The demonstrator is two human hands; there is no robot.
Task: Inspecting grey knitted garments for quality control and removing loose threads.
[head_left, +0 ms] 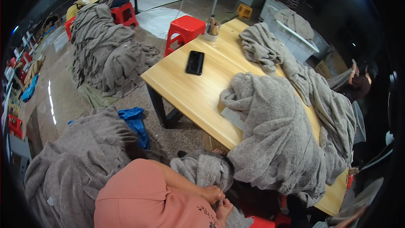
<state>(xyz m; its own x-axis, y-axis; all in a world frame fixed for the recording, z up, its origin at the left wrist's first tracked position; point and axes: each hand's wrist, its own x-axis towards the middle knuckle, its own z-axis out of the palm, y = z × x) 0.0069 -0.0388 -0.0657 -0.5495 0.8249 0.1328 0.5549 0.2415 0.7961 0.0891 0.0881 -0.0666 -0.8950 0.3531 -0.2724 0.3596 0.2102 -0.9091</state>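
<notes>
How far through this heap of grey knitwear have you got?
Hard to say what is finished. In hand: both hands meet at a grey knit piece by the table edge. Left, it seems: a big garment draped over the table and piles on the floor.

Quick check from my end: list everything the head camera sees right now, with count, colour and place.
wooden table: one, light wood, centre
grey knit garments: heap, grey, draped over the table's near right side
phone: one, black, flat on the table
cup of tools: one, at the table's far end
red stool: one, beyond the table; more red stools far left
grey pile on floor: one, upper left
near pile: one, grey, lower left
blue cloth: one, on the floor
white crate: one, upper right, holding grey knit
hands: two, close together at the lower edge, on grey knit; which is which unclear
</notes>
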